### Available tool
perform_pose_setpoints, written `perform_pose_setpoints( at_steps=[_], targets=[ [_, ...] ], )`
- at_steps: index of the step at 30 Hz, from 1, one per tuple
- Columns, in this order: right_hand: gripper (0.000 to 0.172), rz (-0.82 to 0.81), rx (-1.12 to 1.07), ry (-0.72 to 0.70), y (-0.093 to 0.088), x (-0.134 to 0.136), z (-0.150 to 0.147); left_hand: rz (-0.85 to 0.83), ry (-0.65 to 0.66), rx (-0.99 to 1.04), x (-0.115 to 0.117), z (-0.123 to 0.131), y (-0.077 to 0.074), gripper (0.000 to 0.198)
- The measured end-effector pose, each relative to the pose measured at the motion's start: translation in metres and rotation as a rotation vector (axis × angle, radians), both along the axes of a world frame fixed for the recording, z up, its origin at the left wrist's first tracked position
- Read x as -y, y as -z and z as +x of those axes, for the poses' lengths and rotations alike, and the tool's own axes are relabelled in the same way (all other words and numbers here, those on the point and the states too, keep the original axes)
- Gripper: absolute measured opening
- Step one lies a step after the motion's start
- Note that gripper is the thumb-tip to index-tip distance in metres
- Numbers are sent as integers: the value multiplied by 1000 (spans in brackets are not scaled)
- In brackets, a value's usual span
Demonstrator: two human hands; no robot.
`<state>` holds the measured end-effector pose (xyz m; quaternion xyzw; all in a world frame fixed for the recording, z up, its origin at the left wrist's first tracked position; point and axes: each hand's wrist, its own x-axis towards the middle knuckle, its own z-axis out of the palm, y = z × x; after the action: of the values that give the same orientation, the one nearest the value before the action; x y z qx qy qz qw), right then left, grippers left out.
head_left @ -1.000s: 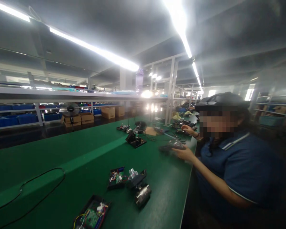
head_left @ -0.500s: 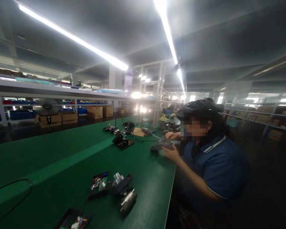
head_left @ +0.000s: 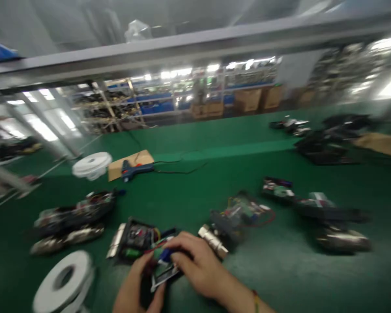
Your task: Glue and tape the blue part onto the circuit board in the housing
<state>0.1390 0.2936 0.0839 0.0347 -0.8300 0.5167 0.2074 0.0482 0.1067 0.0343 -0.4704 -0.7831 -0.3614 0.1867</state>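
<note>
No readable text, brand, number or sign; view motion-blurred. Lettering, if any, can't be made out on: brown cardboard boxes (head_left: 247, 100) at back, dark-blue plastic gun-shaped tool (head_left: 135, 169), white round flanged spool (head_left: 48, 283) lower left, open black plastic casing with coloured wires (head_left: 138, 237). Small blue-and-green electronic part (head_left: 164, 255): same, too blurred.

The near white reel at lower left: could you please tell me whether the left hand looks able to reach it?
Probably yes: only bare green tabletop shows between the white reel and left hand, though that hand holds a small part.
</note>
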Motion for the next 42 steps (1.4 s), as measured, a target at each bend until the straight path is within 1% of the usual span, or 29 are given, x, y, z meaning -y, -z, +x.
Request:
perform_pose_setpoints(
  at_steps=[1,2,3,4,7,11,14,19,22,25,28,31,34,37,39,42],
  targets=[
    [22,-110,11,-27,3,8,-4,-58,-13,6,13,1,-1,47],
    [21,-175,21,-57,5,10,-7,-97,-13,21,19,2,-2,51],
    [21,-193,33,-84,6,8,-7,-114,-9,38,20,2,-3,54],
    [21,-169,27,-104,6,4,-7,-107,-6,52,19,3,-4,56],
    [24,2,-25,-156,6,-3,-4,-47,29,72,9,4,-6,59],
    [27,220,-47,-181,10,5,-3,-16,53,107,7,6,-7,62],
    [28,333,-28,-187,14,10,-5,-19,39,123,9,6,-7,65],
    [30,405,-44,-177,16,11,-5,2,75,143,6,5,-10,67],
    [29,413,-48,-186,14,11,-6,12,69,128,6,5,-7,67],
    [32,420,-41,-211,10,11,-7,3,61,120,8,5,-3,67],
    [34,429,-2,-241,5,10,-6,-1,75,101,9,4,-3,62],
    [34,420,30,-258,4,9,-5,40,120,88,7,2,-10,48],
    [33,422,-7,-235,10,9,-5,41,179,83,4,-2,-20,28],
    [25,419,-56,-176,21,8,-4,22,202,-13,1,-5,-25,16],
    [20,466,-117,-141,27,7,-3,27,182,-86,0,-6,-24,14],
    [22,615,-233,-44,32,5,-2,32,142,-150,-1,-7,-21,14]
  ],
)
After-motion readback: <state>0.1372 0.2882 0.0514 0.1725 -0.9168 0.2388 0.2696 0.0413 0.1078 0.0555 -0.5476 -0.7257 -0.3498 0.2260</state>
